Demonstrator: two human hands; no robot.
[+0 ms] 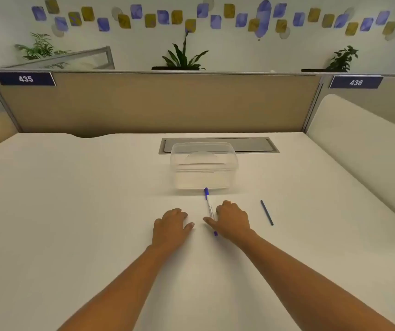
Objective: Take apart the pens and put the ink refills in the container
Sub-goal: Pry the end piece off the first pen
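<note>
A white pen (pixel 208 199) with a blue cap lies on the white desk, its capped end touching the front of a clear plastic container (pixel 203 173). My right hand (pixel 233 219) rests over the pen's lower half, thumb across one side and fingers on the other, with the blue tail end showing below the thumb. My left hand (pixel 171 223) lies palm down on the desk just left of the pen, fingers loosely curled and holding nothing. A thin dark ink refill (pixel 267 212) lies alone on the desk to the right of my right hand. The container looks empty.
A grey cable hatch (pixel 253 145) sits in the desk behind the container. A tan partition (pixel 143 103) closes off the back, and a white divider (pixel 359 144) runs along the right side.
</note>
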